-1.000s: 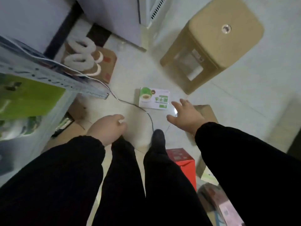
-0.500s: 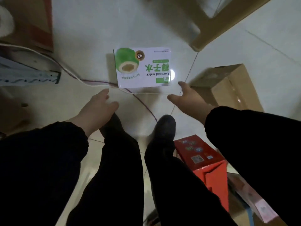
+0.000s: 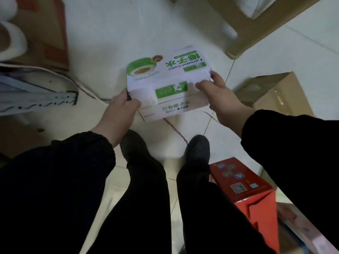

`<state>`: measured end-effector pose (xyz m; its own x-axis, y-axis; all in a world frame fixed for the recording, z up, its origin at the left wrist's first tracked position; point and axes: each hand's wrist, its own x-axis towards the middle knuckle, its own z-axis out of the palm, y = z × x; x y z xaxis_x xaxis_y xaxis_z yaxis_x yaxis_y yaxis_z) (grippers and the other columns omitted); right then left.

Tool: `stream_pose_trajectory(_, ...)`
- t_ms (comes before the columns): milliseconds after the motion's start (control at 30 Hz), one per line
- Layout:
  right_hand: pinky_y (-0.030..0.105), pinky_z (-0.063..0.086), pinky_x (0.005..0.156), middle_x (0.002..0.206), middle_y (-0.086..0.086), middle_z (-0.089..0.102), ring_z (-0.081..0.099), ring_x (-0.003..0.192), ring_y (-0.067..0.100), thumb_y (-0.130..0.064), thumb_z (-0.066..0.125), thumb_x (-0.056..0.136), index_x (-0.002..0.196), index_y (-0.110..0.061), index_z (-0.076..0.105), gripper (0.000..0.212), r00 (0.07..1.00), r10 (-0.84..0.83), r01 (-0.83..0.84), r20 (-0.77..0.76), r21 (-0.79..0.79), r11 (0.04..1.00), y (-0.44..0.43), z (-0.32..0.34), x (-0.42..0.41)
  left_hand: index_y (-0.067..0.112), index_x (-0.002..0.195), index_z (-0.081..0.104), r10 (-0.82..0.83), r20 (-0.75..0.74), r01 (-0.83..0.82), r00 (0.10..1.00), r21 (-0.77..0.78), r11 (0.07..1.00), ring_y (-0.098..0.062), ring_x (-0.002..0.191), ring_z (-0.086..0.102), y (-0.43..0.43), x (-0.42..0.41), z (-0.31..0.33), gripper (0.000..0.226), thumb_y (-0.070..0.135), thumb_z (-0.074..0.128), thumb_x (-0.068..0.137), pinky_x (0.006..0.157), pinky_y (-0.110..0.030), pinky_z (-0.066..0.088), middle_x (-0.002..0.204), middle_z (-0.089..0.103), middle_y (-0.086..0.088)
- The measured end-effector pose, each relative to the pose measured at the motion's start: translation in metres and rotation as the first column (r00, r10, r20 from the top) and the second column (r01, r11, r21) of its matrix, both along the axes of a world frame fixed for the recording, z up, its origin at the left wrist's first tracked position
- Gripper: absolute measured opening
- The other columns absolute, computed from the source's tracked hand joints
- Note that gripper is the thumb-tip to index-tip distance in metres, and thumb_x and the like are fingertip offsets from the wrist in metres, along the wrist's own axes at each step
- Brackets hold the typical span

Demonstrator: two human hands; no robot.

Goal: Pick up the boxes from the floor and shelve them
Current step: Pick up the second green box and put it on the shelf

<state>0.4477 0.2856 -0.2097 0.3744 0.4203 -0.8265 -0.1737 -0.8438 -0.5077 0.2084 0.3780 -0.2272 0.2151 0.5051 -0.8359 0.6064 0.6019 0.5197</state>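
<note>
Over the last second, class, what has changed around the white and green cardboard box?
Both hands, open and empty before, have closed on the white and green cardboard box: left hand at its near-left corner, right hand at its right end. The box has tipped up. The red carton and brown cardboard box lie as before.

coconut-water box (image 3: 167, 83) between both hands, cardboard carton (image 3: 278, 94) right, stool leg (image 3: 256, 33) behind
</note>
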Motion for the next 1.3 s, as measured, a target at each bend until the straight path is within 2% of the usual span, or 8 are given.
stream_pose_trajectory(133,0.036,0.047,0.107,0.124,-0.014,0.069,0.065,0.116,0.01,-0.047,0.067,0.081,0.133,-0.052,0.053,0.054,0.984,0.175,-0.176,0.016,0.153,0.973,0.022,0.115,0.014,0.049,0.127,0.06,0.124,0.073,-0.131,0.99,0.097,0.987,-0.022,0.106,0.063,0.019,-0.01,0.116,0.05,0.025,0.055,0.084,0.094,-0.051,0.054,0.127,0.058,-0.006)
stream_pose_trajectory(300,0.045,0.041,0.112,0.135,-0.006,0.063,0.055,0.131,0.012,-0.047,0.064,0.083,0.137,-0.062,0.047,0.059,0.922,0.375,-0.382,0.095,0.374,0.845,0.064,0.298,0.024,0.038,0.138,0.056,0.24,0.193,-0.28,0.951,0.221,0.934,-0.012,0.103,0.069,0.041,-0.014,0.303,0.05,0.009,0.05,0.098,0.073,-0.03,0.06,0.11,0.069,0.022)
stream_pose_trajectory(400,0.046,0.04,0.113,0.135,0.002,0.06,0.051,0.133,0.017,-0.057,0.064,0.08,0.146,-0.059,0.037,0.071,0.833,0.506,-0.546,0.225,0.481,0.686,0.091,0.42,0.019,0.044,0.14,0.052,0.29,0.253,-0.355,0.923,0.27,0.895,-0.008,0.106,0.068,0.038,-0.029,0.432,0.056,0.01,0.045,0.097,0.069,-0.024,0.056,0.123,0.068,0.016)
stream_pose_trajectory(600,0.008,0.036,0.102,0.138,-0.02,0.037,0.039,0.132,-0.01,-0.07,0.068,0.065,0.154,-0.058,0.019,0.102,0.613,0.618,-0.763,0.492,0.57,0.303,0.097,0.651,-0.014,0.047,0.139,0.051,0.398,0.382,-0.539,0.834,0.411,0.736,-0.013,0.105,0.07,-0.007,-0.081,0.641,0.059,0.008,0.04,0.096,0.081,-0.038,0.054,0.125,0.069,0.015)
stream_pose_trajectory(700,0.018,0.033,0.114,0.147,-0.024,0.032,0.032,0.142,-0.003,-0.066,0.075,0.061,0.158,-0.05,0.013,0.117,0.493,0.595,-0.829,0.635,0.551,0.098,0.083,0.726,-0.037,0.04,0.142,0.052,0.418,0.488,-0.631,0.766,0.447,0.634,-0.011,0.115,0.067,-0.041,-0.116,0.712,0.058,0.008,0.039,0.095,0.092,-0.04,0.052,0.131,0.067,0.013)
stream_pose_trajectory(833,0.016,0.046,0.096,0.147,-0.011,0.043,0.049,0.125,0.003,-0.033,0.09,0.07,0.159,-0.045,0.016,0.117,0.448,0.521,-0.829,0.727,0.556,-0.063,0.056,0.795,-0.07,0.035,0.137,0.061,0.349,0.598,-0.68,0.721,0.517,0.52,-0.022,0.126,0.061,-0.088,-0.159,0.786,0.052,0.031,0.057,0.085,0.102,-0.041,0.049,0.137,0.065,0.001)
stream_pose_trajectory(967,0.046,0.046,0.108,0.148,-0.004,0.048,0.051,0.132,0.017,-0.052,0.087,0.069,0.159,-0.041,0.022,0.111,0.495,0.462,-0.772,0.736,0.616,-0.156,0.02,0.834,-0.1,0.036,0.14,0.058,0.289,0.624,-0.677,0.726,0.578,0.456,-0.027,0.136,0.052,-0.136,-0.199,0.82,0.063,0.052,0.068,0.08,0.116,-0.055,0.034,0.145,0.058,0.0)
stream_pose_trajectory(1300,0.069,0.029,0.114,0.164,0.022,0.014,0.02,0.152,0.042,-0.058,0.078,0.075,0.146,0.005,0.011,0.117,0.547,0.475,-0.572,0.689,0.722,-0.389,-0.058,0.874,-0.207,0.022,0.151,0.046,0.187,0.758,-0.76,0.625,0.535,0.369,-0.027,0.136,0.052,-0.207,-0.284,0.877,0.051,0.026,0.03,0.102,0.11,-0.049,0.041,0.145,0.059,-0.005)
